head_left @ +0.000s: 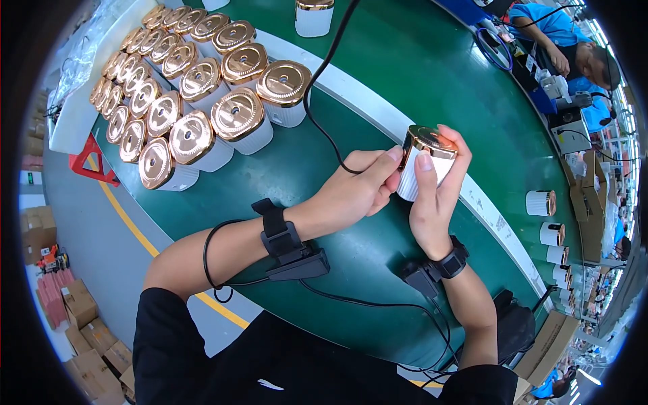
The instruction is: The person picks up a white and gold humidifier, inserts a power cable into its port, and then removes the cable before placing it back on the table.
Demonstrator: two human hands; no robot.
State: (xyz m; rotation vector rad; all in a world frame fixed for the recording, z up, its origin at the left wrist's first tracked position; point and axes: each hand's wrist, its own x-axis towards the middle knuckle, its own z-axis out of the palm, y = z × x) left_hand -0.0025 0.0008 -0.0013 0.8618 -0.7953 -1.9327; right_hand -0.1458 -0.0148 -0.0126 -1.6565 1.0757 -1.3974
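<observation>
My right hand (435, 209) grips a white ribbed canister-shaped device with a shiny gold top (420, 179), fingers around its far side and thumb on the near face. The device is held tilted above the bench. My left hand (361, 182) is closed in a pinch on a black cable (317, 125), with its fingertips against the device's left side. The cable's end is hidden by the fingers, so I cannot tell if it sits in the device. Similar gold-topped devices (237, 111) stand in rows at the left.
A green bench (283, 182) with a white rail (499, 226) lies under my hands. Beyond the rail, more gold-topped devices (540, 202) stand in a line at the right. Black wires trail from both wrist straps. A person in blue (540, 34) works at the far right.
</observation>
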